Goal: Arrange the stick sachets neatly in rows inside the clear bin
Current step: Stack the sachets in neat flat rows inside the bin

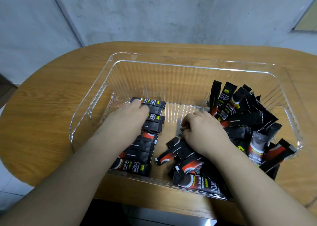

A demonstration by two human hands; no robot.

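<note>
Nearest the camera, two bare forearms reach forward and down over the near wall of the clear bin (106, 81), which sits on a rounded wooden table (51, 95).

Along the bin's left side a row of black stick sachets (137, 150) lies flat on the floor, side by side, each one running left to right, the row stretching from the near wall toward the far one. The left hand (135, 109) rests at the far end of that row, its fingers bent down onto the farthest sachet (154, 104); whether they grip it or only press on it cannot be told.

In the middle of the bin the right hand (202, 129) is curled, its fingertips pinching the end of a loose sachet (176, 140) that lies slanted on the bin floor. A few more sachets lie crossed just beside and under that wrist, near the front wall.

The right half of the bin holds a jumbled pile of sachets (248, 123), black with red and white printing, some flat, some leaning, several standing nearly upright against the far right wall.

Between the row and the pile the ribbed bin floor shows bare wood through it.

Beyond the table stands a grey concrete wall (171, 11)
</note>
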